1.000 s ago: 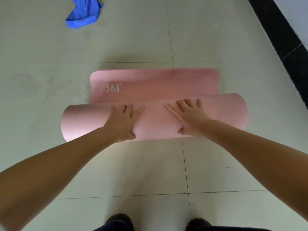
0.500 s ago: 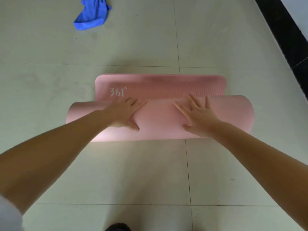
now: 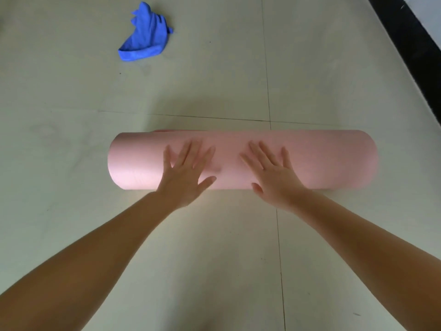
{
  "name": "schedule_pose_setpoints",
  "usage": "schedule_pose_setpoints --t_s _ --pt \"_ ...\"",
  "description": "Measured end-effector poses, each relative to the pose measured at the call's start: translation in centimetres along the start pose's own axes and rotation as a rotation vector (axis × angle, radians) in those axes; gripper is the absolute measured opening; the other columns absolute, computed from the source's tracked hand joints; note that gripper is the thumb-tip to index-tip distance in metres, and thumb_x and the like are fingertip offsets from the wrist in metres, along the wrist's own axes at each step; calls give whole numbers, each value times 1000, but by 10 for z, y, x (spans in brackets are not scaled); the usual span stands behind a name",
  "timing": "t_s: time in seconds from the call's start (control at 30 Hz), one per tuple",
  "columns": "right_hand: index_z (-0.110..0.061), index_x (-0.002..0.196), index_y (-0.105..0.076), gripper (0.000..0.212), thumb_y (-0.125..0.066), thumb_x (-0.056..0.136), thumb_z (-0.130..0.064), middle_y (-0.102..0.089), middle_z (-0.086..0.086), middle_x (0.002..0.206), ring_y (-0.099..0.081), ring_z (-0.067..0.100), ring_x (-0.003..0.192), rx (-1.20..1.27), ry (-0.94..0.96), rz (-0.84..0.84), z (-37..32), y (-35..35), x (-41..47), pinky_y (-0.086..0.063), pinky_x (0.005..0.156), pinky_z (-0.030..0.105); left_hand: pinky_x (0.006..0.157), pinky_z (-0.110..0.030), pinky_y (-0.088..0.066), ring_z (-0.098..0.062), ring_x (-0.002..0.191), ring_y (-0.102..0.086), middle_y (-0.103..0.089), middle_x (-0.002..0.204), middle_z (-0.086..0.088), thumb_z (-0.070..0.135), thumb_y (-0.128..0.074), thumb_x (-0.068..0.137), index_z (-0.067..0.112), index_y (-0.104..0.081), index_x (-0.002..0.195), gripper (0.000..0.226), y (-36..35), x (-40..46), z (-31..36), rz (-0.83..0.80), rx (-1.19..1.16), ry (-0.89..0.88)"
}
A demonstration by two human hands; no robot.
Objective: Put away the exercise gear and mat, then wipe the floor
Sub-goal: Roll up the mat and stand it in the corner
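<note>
Crosswise on the floor [image 3: 71, 211], rolled mat [image 3: 322, 158], left-to-right; left hand [image 3: 188, 173], right hand [image 3: 274, 175] flat on top, fingers spread.

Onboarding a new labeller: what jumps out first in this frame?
The pink mat, rolled into a fat cylinder, lies crosswise in the middle of the pale tiled floor. The left hand and right hand press flat on top of it, fingers spread, side by side. A crumpled blue cloth sits apart on the floor, beyond the roll and to the left.
</note>
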State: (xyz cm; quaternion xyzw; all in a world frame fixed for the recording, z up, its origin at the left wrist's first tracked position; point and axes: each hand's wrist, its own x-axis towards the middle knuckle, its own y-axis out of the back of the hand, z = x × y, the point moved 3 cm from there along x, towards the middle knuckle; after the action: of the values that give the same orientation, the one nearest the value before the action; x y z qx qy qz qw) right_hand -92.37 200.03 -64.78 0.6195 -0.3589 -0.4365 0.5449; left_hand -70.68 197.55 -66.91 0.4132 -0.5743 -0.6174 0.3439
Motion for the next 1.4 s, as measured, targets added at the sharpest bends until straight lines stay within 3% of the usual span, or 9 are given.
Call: schedule_pose_setpoints --t_s 0.17,0.3,0.5,0.6,0.77,1.03,1.17,1.27,1.4 --pt "-44 147 9 75 -37 91 -60 18 2 158 16 26 145 39 -90 -134 13 12 53 2 106 70 114 -55 1 -18 148 5 3 161 -2 65 -19 92 28 -2 152 72 15 42 -20 -14 -105 40" --pt "-44 146 12 79 -39 89 -62 17 3 158 17 27 145 15 -116 -148 17 10 67 4 104 72 118 -45 3 -25 147 -2 -6 159 -14 65 -45 86 13 -13 151 89 7 23 -71 292 -355 457" --pt "-44 146 14 78 -37 90 -62 18 3 158 17 27 145 -11 -125 -151 15 4 62 4 104 71 112 -47 -28 -33 139 -29 -21 155 -10 51 -65 82 14 -11 151 95 -8 -9 -132 355 -929 928" --pt "-44 146 14 77 -38 91 -60 19 2 158 18 26 145 -6 -133 -180 12 6 60 3 105 71 92 -38 -43 -30 117 -51 -51 136 -10 49 -67 81 13 -38 141 76 -11 -17 -152 263 -1197 904" --pt "-44 146 11 74 -41 94 -47 21 2 157 18 26 145 35 -182 -134 -4 1 37 1 105 71 90 -42 -49 -29 108 -59 -63 116 -8 74 -71 42 9 -51 128 110 -20 -41 -163 141 -1256 866" --pt "-34 149 13 72 -37 97 -31 11 3 159 12 24 146 117 -233 -68 -16 12 0 -8 114 60 61 -32 -42 -30 88 -55 -58 98 -9 59 -68 67 3 -49 114 76 6 -93 -114 242 -1240 878" --pt "-32 148 16 74 -39 98 -32 7 5 160 8 32 146 318 -280 2 -22 61 -5 -14 117 50 62 -34 -42 -37 95 -57 -55 87 -4 39 -67 84 7 -49 105 43 98 -61 -105 365 -1171 847" --pt "-29 149 12 72 -39 99 -34 7 11 159 7 32 146 632 -389 79 -33 115 -17 -14 117 43 62 -33 -41 -32 89 -58 -54 83 2 46 -72 72 11 -47 105 54 203 -36 -78 413 -1031 679" --pt "-26 151 -3 66 -42 99 -34 -7 10 158 -18 26 144 1077 -609 207 -36 207 -44 -25 109 31 78 -34 -43 -20 86 -50 -53 97 5 53 -70 74 16 -41 129 72 336 -32 -23 391 -711 415"
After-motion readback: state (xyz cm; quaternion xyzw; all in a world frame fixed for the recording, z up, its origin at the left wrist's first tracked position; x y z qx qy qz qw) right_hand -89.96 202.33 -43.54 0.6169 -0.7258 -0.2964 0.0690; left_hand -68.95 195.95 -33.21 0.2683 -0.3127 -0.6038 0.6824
